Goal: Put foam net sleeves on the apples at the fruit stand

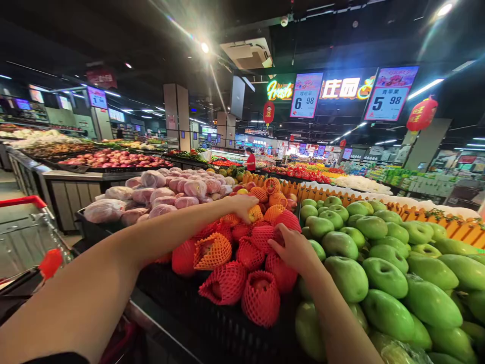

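Note:
My left hand (242, 206) reaches over the middle of the pile, fingers curled round an apple in an orange foam net (255, 214). Lower and to the right, my right hand (294, 248) has its thumb and fingers bent against an apple in a red foam net (287, 220); the fingertips are partly hidden. Around both hands lie several more apples in red nets (261, 298) and orange nets (212, 251). These rest in a black crate (227, 323).
Green apples (384, 270) fill the right side. Plastic-wrapped pinkish fruit (162, 194) lies at the left behind my left arm. A shopping cart with a red handle (22, 201) stands at far left. Price signs (306, 95) hang overhead. A person in red (250, 161) is farther back.

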`<state>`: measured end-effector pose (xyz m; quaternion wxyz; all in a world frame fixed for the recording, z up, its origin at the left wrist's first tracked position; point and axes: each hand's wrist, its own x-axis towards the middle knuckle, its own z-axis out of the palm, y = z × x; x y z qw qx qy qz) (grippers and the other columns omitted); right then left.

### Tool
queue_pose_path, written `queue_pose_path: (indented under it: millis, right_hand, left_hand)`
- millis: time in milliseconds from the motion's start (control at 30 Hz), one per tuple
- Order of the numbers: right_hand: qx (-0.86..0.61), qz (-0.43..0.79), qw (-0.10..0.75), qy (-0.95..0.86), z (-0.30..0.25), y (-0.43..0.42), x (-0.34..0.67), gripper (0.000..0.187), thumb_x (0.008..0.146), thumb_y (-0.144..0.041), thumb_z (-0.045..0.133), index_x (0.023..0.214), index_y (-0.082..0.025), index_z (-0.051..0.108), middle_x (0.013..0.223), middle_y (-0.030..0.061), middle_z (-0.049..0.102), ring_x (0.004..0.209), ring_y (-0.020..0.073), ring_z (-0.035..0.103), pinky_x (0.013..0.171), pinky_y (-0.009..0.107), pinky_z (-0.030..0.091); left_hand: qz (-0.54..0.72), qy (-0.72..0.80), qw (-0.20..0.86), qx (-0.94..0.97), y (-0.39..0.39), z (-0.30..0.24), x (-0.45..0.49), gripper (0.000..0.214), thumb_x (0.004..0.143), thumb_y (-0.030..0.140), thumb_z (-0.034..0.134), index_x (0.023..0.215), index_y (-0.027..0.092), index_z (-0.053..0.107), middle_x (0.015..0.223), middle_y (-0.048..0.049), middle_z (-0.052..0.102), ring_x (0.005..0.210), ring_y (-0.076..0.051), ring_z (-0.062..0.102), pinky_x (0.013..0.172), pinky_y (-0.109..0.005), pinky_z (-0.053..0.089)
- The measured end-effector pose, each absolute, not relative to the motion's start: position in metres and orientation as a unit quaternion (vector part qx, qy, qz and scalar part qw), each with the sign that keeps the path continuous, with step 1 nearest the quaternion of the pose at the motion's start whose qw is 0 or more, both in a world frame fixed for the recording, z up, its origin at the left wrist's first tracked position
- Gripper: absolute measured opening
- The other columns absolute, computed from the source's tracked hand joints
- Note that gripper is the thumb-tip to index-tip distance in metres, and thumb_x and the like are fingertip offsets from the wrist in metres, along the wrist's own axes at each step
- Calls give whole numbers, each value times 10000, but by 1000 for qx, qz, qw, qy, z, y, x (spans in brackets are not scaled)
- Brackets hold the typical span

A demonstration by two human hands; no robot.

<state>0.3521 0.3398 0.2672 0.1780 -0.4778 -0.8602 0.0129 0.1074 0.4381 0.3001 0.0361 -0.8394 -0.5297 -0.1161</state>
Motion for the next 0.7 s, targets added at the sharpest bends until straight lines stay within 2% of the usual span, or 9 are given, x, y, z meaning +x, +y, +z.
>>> queue_pose_path:
  millis: [100, 167, 233, 300, 467, 533, 633, 700]
  right_hand:
    - [-469, 19, 189, -863, 265, 342, 353, 267, 968, -388, 548, 1135, -181, 577, 1003, 96, 738, 922, 257, 686, 741, 324, 403]
    - [-464, 24, 196, -864, 264, 344, 354, 248, 965, -377, 554, 1119, -185, 579, 997, 95, 737, 926, 250, 682, 754, 319, 407]
    - [-463, 31, 199, -863, 264, 345, 354, 229, 959, -365, 558, 1108, -192, 581, 983, 92, 737, 925, 245, 680, 758, 313, 408]
    - [-465, 39, 194, -863, 265, 346, 354, 224, 961, -364, 552, 1104, -195, 579, 958, 89, 735, 903, 242, 681, 755, 311, 410]
    - [-471, 49, 180, -862, 268, 344, 354, 253, 977, -372, 534, 1129, -174, 573, 980, 111, 732, 928, 274, 685, 774, 336, 419]
    - [-473, 53, 181, -861, 268, 343, 353, 261, 979, -365, 536, 1144, -167, 572, 1022, 122, 730, 951, 280, 684, 791, 342, 424]
    - [-475, 53, 179, -860, 269, 342, 353, 261, 981, -364, 535, 1152, -170, 571, 1044, 123, 729, 957, 280, 685, 788, 344, 427]
    - [-476, 47, 177, -860, 269, 342, 353, 253, 982, -367, 535, 1142, -174, 569, 1024, 119, 733, 959, 284, 687, 780, 345, 427]
  left_hand:
    - [-201, -553, 24, -808, 446, 307, 92, 480, 471, 416, 853, 864, 190, 695, 966, -100, 745, 930, -307, 683, 873, -344, 497]
    - [-261, -607, 19, -750, 456, 319, 76, 426, 567, 453, 813, 882, 193, 694, 909, -65, 742, 883, -273, 686, 802, -311, 496]
    - [-299, -661, 32, -687, 466, 331, 57, 432, 691, 511, 736, 964, 181, 684, 951, -86, 740, 917, -281, 689, 775, -313, 498]
    - [-316, -713, 45, -624, 475, 337, 41, 519, 758, 569, 680, 1057, 146, 655, 1024, -149, 731, 977, -322, 688, 781, -344, 509]
    - [-286, -808, 25, -515, 493, 319, 26, 735, 769, 584, 713, 1258, 66, 532, 1328, -316, 599, 1201, -441, 606, 912, -443, 497]
    - [-258, -811, 5, -525, 500, 308, 26, 778, 794, 566, 700, 1330, 49, 475, 1396, -323, 550, 1265, -425, 574, 959, -410, 480]
    - [-209, -784, -27, -583, 509, 302, 26, 896, 801, 597, 676, 1451, 61, 369, 1426, -266, 559, 1263, -333, 601, 978, -324, 478]
    - [-178, -765, -36, -618, 512, 307, 25, 926, 810, 652, 622, 1489, 87, 342, 1448, -235, 555, 1248, -307, 617, 982, -322, 486]
